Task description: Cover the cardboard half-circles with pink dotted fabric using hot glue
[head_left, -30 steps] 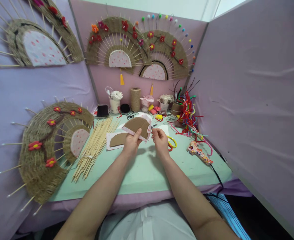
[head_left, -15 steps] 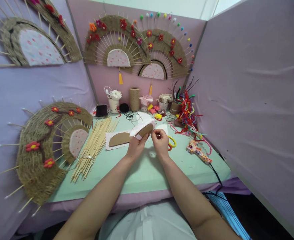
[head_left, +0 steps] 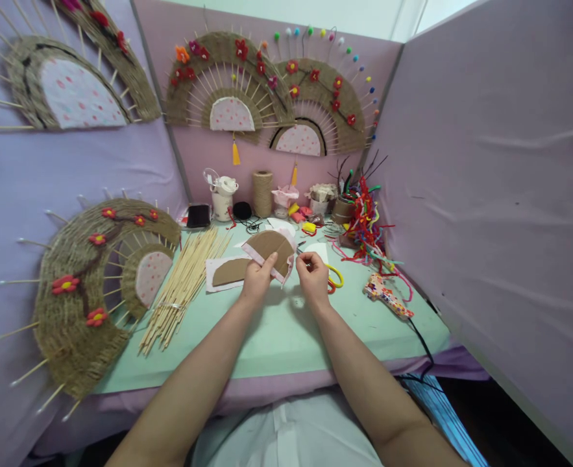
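My left hand [head_left: 256, 279] pinches a brown cardboard half-disc [head_left: 269, 246] wrapped in pink-white cloth and holds it tilted above the green table [head_left: 286, 331]. My right hand [head_left: 313, 277] is closed beside the disc's lower right edge; its fingertips meet at the cloth border, and I cannot make out what they hold. A second cardboard half-disc on white cloth [head_left: 228, 270] lies flat just left of my left hand.
A bundle of bamboo skewers [head_left: 183, 285] lies to the left, beside a woven jute fan [head_left: 96, 285]. Yellow-handled scissors [head_left: 333, 277], a patterned glue gun [head_left: 386, 295], pipe cleaners [head_left: 366, 220], a twine spool [head_left: 263, 192] and small pots stand behind. Purple partitions enclose the table.
The half-disc was tipped nearly edge-on half a second ago; now its brown face is turned back toward me. Both hands stayed in about the same place.
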A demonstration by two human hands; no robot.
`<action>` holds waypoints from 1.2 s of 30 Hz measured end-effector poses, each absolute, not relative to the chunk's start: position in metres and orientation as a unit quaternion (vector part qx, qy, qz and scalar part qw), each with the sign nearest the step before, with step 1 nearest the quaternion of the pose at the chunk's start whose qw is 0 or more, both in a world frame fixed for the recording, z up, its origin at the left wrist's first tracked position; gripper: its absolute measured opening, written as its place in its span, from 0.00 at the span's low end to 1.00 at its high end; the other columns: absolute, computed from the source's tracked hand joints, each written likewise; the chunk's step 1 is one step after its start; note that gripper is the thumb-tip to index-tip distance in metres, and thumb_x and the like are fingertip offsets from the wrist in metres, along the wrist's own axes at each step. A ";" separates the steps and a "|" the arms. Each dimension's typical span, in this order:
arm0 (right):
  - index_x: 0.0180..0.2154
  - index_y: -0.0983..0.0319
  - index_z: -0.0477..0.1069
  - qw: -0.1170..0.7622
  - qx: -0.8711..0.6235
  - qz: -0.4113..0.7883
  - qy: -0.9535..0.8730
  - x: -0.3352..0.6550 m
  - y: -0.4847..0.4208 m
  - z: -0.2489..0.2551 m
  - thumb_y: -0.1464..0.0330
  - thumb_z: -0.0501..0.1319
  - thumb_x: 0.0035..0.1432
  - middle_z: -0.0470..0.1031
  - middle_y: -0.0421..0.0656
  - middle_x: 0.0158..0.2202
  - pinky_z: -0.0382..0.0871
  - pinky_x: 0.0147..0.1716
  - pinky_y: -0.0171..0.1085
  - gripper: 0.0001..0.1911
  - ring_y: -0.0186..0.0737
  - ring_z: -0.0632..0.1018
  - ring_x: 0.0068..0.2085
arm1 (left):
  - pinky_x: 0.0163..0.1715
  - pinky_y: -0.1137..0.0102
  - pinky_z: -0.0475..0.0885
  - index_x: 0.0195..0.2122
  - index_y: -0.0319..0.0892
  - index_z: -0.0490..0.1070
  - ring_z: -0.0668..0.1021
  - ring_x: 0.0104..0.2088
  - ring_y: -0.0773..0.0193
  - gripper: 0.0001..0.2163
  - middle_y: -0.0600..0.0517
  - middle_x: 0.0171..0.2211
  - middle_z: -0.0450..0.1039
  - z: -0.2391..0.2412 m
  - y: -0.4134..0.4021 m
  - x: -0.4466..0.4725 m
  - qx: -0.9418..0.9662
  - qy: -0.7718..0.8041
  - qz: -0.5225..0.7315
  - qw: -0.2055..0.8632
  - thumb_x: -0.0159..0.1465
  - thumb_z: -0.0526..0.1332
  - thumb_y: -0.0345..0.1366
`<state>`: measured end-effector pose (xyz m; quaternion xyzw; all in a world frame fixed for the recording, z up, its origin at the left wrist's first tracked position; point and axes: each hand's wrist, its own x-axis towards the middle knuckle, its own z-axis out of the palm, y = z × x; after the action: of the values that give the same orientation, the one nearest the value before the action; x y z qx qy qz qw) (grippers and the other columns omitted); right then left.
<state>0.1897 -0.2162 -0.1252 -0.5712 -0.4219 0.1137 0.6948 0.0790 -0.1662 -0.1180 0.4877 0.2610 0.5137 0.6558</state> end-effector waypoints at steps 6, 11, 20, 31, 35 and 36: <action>0.34 0.61 0.65 0.727 -0.549 0.114 -0.396 0.191 -0.218 -0.124 0.63 0.56 0.54 0.69 0.40 0.31 0.64 0.31 0.33 0.09 0.35 0.69 0.32 | 0.46 0.61 0.71 0.42 0.38 0.72 0.76 0.46 0.54 0.21 0.43 0.43 0.76 -0.116 -0.165 0.077 0.497 0.268 0.520 0.641 0.52 0.65 0.46; 0.32 0.61 0.66 0.631 -0.600 0.094 -0.483 0.212 -0.241 -0.114 0.63 0.55 0.56 0.70 0.40 0.29 0.64 0.30 0.34 0.08 0.36 0.70 0.30 | 0.50 0.60 0.68 0.43 0.39 0.72 0.74 0.50 0.54 0.21 0.44 0.44 0.76 -0.112 -0.163 0.075 0.499 0.281 0.550 0.608 0.51 0.66 0.46; 0.37 0.64 0.72 0.142 -0.862 -0.032 -0.485 0.340 -0.331 -0.123 0.62 0.57 0.55 0.75 0.52 0.39 0.62 0.38 0.39 0.13 0.46 0.74 0.41 | 0.43 0.64 0.73 0.48 0.41 0.69 0.76 0.47 0.56 0.23 0.45 0.46 0.75 -0.107 -0.166 0.075 0.443 0.281 0.534 0.663 0.51 0.67 0.41; 0.48 0.65 0.68 0.063 -0.905 0.005 -0.421 0.351 -0.340 -0.139 0.58 0.57 0.56 0.73 0.56 0.42 0.63 0.36 0.40 0.22 0.52 0.75 0.43 | 0.44 0.64 0.72 0.43 0.40 0.71 0.77 0.45 0.58 0.18 0.47 0.43 0.76 -0.106 -0.167 0.074 0.437 0.282 0.531 0.669 0.52 0.66 0.41; 0.44 0.65 0.70 0.131 -0.878 0.010 -0.461 0.338 -0.342 -0.123 0.62 0.58 0.55 0.73 0.55 0.40 0.63 0.38 0.41 0.17 0.51 0.74 0.41 | 0.47 0.62 0.71 0.42 0.40 0.72 0.76 0.47 0.56 0.17 0.46 0.44 0.76 -0.109 -0.165 0.073 0.487 0.301 0.543 0.614 0.54 0.64 0.44; 0.43 0.63 0.70 0.171 -0.865 0.026 -0.472 0.333 -0.343 -0.117 0.63 0.58 0.54 0.73 0.53 0.40 0.63 0.37 0.41 0.16 0.49 0.74 0.40 | 0.48 0.62 0.70 0.42 0.40 0.72 0.75 0.48 0.55 0.18 0.46 0.44 0.76 -0.109 -0.166 0.072 0.505 0.309 0.548 0.591 0.54 0.64 0.44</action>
<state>0.3328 -0.3429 -0.1168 -0.8647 -0.4717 0.0261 0.1707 0.0724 -0.1658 -0.1087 0.5046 0.3091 0.5483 0.5910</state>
